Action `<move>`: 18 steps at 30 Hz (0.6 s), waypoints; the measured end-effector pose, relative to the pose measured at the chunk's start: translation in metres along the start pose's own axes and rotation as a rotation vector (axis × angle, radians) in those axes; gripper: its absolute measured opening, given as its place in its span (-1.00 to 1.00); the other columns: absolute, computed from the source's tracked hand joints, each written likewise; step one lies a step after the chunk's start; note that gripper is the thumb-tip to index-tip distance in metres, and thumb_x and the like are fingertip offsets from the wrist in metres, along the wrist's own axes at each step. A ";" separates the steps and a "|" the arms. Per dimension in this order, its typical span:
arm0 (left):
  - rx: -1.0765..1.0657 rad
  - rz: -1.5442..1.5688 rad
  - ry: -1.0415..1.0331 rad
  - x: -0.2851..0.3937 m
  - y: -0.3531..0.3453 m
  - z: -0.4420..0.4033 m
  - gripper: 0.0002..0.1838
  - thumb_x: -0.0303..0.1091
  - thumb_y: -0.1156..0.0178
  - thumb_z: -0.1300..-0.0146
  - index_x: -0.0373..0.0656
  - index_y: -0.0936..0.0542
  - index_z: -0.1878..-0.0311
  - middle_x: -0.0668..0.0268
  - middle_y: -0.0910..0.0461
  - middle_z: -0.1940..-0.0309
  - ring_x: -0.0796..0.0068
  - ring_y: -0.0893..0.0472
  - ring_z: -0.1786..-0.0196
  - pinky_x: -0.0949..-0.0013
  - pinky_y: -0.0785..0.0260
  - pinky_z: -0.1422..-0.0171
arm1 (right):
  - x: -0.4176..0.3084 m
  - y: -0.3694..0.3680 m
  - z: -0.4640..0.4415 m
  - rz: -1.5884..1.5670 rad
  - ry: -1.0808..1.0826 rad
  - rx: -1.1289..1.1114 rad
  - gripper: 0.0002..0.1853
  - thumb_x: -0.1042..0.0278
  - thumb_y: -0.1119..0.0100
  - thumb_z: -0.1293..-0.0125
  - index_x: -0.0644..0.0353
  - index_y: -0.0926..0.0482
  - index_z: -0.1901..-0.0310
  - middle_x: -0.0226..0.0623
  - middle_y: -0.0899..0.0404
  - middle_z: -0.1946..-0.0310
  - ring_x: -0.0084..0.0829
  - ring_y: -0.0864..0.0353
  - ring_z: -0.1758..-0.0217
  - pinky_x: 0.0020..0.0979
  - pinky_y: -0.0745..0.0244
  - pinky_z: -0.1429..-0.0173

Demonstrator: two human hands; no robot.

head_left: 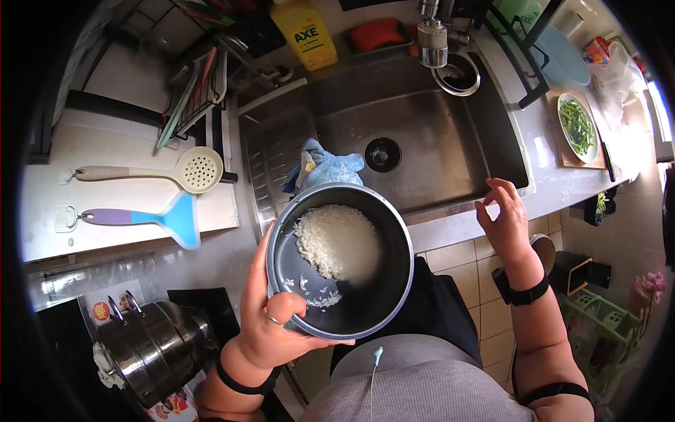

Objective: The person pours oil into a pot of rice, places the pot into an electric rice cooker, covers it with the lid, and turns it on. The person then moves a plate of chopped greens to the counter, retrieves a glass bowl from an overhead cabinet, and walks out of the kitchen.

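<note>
My left hand (271, 316) grips a dark round pot (351, 316) from its left side, thumb over the rim. White rice (320, 243) in cloudy water lies in the pot, with a few grains stuck low on the inner wall. The pot is in front of the sink's near edge. My right hand (503, 214) is raised to the right of the pot near the sink's front right corner, its fingers curled apart and holding nothing. A blue cloth (330, 167) lies just beyond the pot.
Around the steel sink (436, 126) are a faucet (432, 42), a yellow AXE bottle (306, 35) and a plate of green vegetables (578, 126). A slotted ladle (200, 170), a blue spatula (183, 220) and a steel pot (158, 352) are at the left.
</note>
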State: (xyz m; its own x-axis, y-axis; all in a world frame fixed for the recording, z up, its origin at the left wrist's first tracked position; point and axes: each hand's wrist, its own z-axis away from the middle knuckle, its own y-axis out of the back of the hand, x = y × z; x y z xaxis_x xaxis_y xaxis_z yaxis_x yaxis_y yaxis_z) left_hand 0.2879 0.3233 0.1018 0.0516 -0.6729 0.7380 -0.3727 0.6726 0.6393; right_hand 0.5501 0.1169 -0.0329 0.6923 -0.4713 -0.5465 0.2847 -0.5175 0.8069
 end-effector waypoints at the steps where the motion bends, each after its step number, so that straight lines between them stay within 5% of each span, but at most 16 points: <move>1: 0.003 -0.003 0.002 0.000 0.000 0.001 -0.42 -0.09 -0.52 0.31 -0.08 -0.32 0.37 -0.30 -0.06 -0.22 -0.23 -0.32 -0.19 0.03 -0.29 -0.20 | 0.000 0.000 0.001 -0.002 0.003 -0.001 -0.84 0.55 -0.20 0.02 0.19 -0.38 0.46 -0.19 -0.47 0.11 -0.13 -0.52 0.13 -0.28 -0.45 0.11; 3: 0.052 0.019 -0.055 0.001 0.001 0.004 -0.40 -0.12 -0.53 0.30 -0.09 -0.36 0.26 -0.26 -0.08 -0.22 -0.22 -0.33 -0.18 0.05 -0.30 -0.21 | 0.007 -0.001 0.003 -0.028 0.024 0.001 -0.82 0.56 -0.20 0.03 0.20 -0.34 0.50 -0.18 -0.47 0.12 -0.14 -0.52 0.15 -0.29 -0.45 0.13; 4: 0.054 0.014 -0.051 0.002 0.001 0.004 -0.40 -0.12 -0.53 0.30 -0.09 -0.36 0.26 -0.26 -0.08 -0.22 -0.22 -0.33 -0.18 0.05 -0.30 -0.21 | 0.013 -0.003 0.003 -0.014 0.090 -0.012 -0.79 0.58 -0.18 0.01 0.18 -0.45 0.30 -0.11 -0.41 0.00 -0.09 -0.49 0.06 -0.27 -0.45 0.05; 5: 0.071 0.038 -0.093 0.001 0.001 0.004 -0.33 -0.15 -0.53 0.30 -0.10 -0.35 0.13 -0.22 -0.11 -0.21 -0.18 -0.35 -0.18 0.06 -0.31 -0.21 | 0.013 -0.006 0.005 -0.020 0.094 -0.014 -0.79 0.58 -0.18 0.01 0.18 -0.45 0.30 -0.11 -0.41 0.00 -0.09 -0.49 0.06 -0.27 -0.45 0.05; 7: 0.091 0.059 -0.133 0.002 0.001 0.008 -0.24 -0.18 -0.53 0.30 -0.10 -0.34 -0.01 -0.19 -0.13 -0.20 -0.14 -0.36 -0.17 0.08 -0.32 -0.21 | 0.003 -0.005 0.005 0.060 -0.029 -0.139 -0.52 0.60 -0.14 -0.01 0.09 -0.42 -0.04 -0.04 -0.28 -0.14 -0.03 -0.42 -0.06 -0.24 -0.43 -0.05; 8: 0.093 0.095 -0.074 0.003 0.001 0.013 -0.13 -0.20 -0.53 0.30 -0.06 -0.26 -0.13 -0.16 -0.16 -0.19 -0.10 -0.38 -0.16 0.10 -0.33 -0.20 | 0.007 -0.007 0.006 0.083 0.001 -0.196 -0.33 0.60 -0.11 -0.04 0.00 -0.24 -0.25 -0.02 -0.15 -0.24 0.01 -0.35 -0.14 -0.22 -0.40 -0.12; 13: 0.120 0.256 0.073 0.011 0.005 0.022 0.05 -0.24 -0.53 0.30 -0.06 -0.10 -0.29 -0.11 -0.21 -0.17 0.01 -0.42 -0.14 0.14 -0.38 -0.17 | 0.001 -0.010 0.005 -0.002 0.050 -0.086 -0.60 0.55 -0.11 -0.08 0.15 -0.43 -0.02 -0.07 -0.35 -0.09 -0.08 -0.48 -0.01 -0.25 -0.44 -0.01; 16: 0.120 0.655 0.441 0.021 0.018 0.020 0.08 -0.23 -0.53 0.30 -0.17 -0.06 -0.30 -0.09 -0.21 -0.17 0.04 -0.43 -0.12 0.17 -0.39 -0.16 | -0.005 -0.009 0.002 -0.185 -0.049 -0.052 -0.87 0.52 -0.14 -0.09 0.30 -0.49 0.30 -0.17 -0.53 0.33 -0.17 -0.56 0.29 -0.30 -0.45 0.20; 18: 0.155 0.214 0.069 0.012 0.026 0.037 0.03 -0.18 -0.53 0.29 -0.13 -0.11 -0.26 -0.12 -0.21 -0.16 -0.01 -0.41 -0.12 0.13 -0.39 -0.15 | -0.012 0.001 0.001 -0.154 -0.017 -0.056 -0.87 0.52 -0.15 -0.08 0.30 -0.48 0.31 -0.18 -0.51 0.36 -0.17 -0.55 0.31 -0.29 -0.44 0.22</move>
State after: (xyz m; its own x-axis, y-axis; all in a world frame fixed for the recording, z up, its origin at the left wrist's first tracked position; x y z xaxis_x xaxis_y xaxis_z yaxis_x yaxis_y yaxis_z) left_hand 0.2442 0.3208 0.1194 0.0178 -0.4941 0.8692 -0.5195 0.7383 0.4302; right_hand 0.5416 0.1219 -0.0260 0.6261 -0.4017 -0.6683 0.4235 -0.5445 0.7240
